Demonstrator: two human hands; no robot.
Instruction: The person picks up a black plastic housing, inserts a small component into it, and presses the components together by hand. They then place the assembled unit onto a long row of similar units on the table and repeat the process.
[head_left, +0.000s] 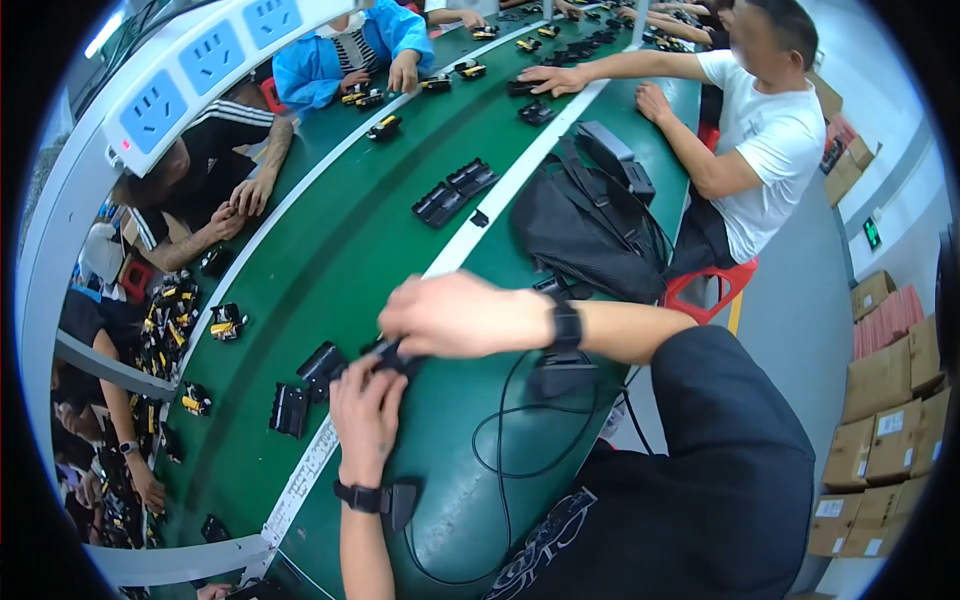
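Note:
My left hand (363, 412) is closed on a dark plastic part (393, 356), most of it covered by fingers. Over the same part bends my right hand (455, 314), its fingers curled down and slightly blurred, so whatever they pinch is hidden. Both hands are close together above the white strip along the green table. Just left of them lie two black plastic housings, an open tray-like one (288, 410) and another (322, 368) beside my left fingertips. Farther up the table rests a pair of similar black housings (455, 192).
A black bag (585, 215) and a grey-black box (615, 160) lie beyond my right forearm. A looped black cable (500, 440) crosses the near surface. Yellow-and-black assemblies (228, 322) dot the green belt (330, 260). Co-workers sit along both sides. A power strip (210, 60) hangs upper left.

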